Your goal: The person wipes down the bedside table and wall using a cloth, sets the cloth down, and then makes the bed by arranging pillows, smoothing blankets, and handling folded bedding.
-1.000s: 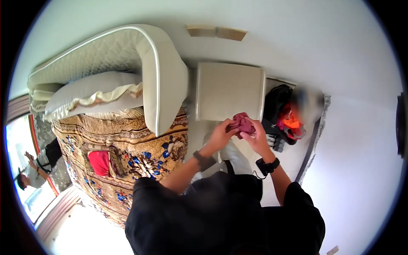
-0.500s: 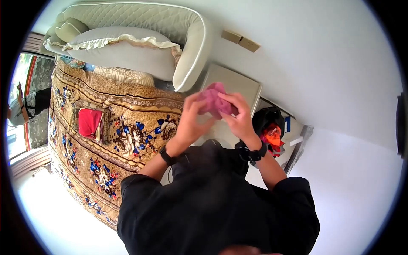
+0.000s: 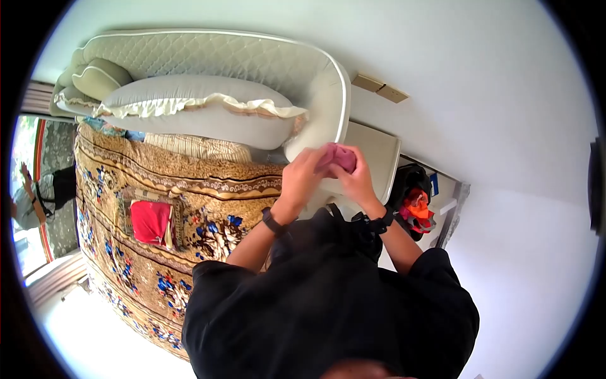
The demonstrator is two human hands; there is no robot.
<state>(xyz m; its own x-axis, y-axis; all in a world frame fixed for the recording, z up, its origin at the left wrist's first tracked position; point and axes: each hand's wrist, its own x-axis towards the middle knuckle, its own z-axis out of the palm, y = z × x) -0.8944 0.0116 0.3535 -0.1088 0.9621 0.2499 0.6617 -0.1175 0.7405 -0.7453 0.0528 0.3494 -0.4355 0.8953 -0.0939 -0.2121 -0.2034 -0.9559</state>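
Observation:
A small bundle of mauve-pink cloth (image 3: 341,156) is held up between both hands, in front of the bed's corner and the pale nightstand (image 3: 371,146). My left hand (image 3: 302,179) has its fingers closed on the cloth's left side. On the right side, my right hand (image 3: 361,182) grips the same cloth with thumb and fingers. Below and to the left, a folded red cloth (image 3: 150,222) lies on the patterned bedspread (image 3: 208,189), touched by neither hand.
A long grey pillow (image 3: 196,126) with a cream ruffle rests against the padded headboard (image 3: 252,54). Right of the nightstand is a black bag (image 3: 404,183) with orange and red items (image 3: 418,205). A person (image 3: 31,202) shows beyond the window at far left.
The view has swung toward the bed. The pink cloth has moved from over the nightstand's front edge to beside the headboard's corner, and looks more compact between both hands.

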